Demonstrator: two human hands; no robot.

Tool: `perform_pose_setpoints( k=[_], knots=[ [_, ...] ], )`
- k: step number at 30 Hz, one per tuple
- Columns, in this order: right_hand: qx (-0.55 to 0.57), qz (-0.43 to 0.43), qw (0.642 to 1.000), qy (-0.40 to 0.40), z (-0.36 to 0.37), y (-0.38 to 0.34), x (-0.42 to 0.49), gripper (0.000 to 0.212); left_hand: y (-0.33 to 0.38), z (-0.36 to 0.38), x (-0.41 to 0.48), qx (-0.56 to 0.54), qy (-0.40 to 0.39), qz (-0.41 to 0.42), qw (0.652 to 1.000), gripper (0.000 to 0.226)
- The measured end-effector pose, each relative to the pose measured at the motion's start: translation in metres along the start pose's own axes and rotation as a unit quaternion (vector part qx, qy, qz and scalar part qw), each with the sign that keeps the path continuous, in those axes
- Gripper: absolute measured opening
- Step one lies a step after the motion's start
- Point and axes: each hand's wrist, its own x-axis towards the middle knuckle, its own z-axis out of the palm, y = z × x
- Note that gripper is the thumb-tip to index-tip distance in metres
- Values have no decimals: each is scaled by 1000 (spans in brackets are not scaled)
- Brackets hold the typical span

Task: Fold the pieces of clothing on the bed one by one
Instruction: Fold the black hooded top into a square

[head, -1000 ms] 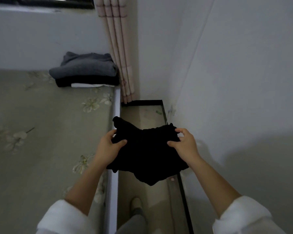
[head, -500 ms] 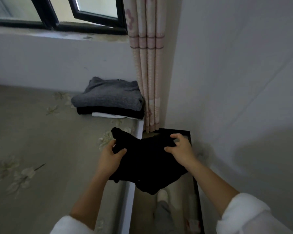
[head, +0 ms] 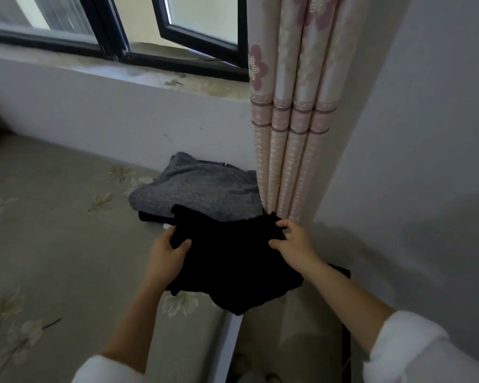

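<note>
Okay, both hands are up front, holding a folded black garment (head: 233,264) between them. The left hand (head: 165,254) grips its left edge with the thumb on top and the fingers tucked beneath. The right hand (head: 295,246) pinches the upper right corner, fingers curled over the cloth. The garment is lifted off the bed (head: 53,244), over its right edge, and its lower corner droops past the white bed rail (head: 230,335). Its far edge overlaps the view of the folded stack just behind.

The stack sits at the bed's far right corner, against the wall below the window sill (head: 150,76). A grey knit sweater (head: 199,193) is on top, a black piece (head: 152,217) lies under it, and a sliver of white (head: 167,225) shows at the bottom. The sweater's right side touches the pink flowered curtain (head: 291,134).

The bed sheet is grey-green with pale flowers. A dark-framed window (head: 199,42) stands open above. Both forearms wear white sleeves (head: 415,352).
</note>
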Motion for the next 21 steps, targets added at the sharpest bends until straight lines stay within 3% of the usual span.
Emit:
perform_pose_setpoints(
  k=[6, 12, 16, 21],
  knots=[
    [19, 2, 1000, 16, 22, -43, 89, 40, 21, -27, 113, 39, 6, 25, 999, 18],
    [62, 42, 996, 38, 48, -98, 177, 45, 37, -49, 230, 68, 32, 22, 997, 31],
    [114, 78, 990, 38, 65, -117, 219, 45, 39, -61, 295, 26, 45, 17, 999, 33],
    [157, 112, 976, 101, 84, -111, 252, 43, 13, -70, 354, -65, 113, -34, 991, 31]
  ],
)
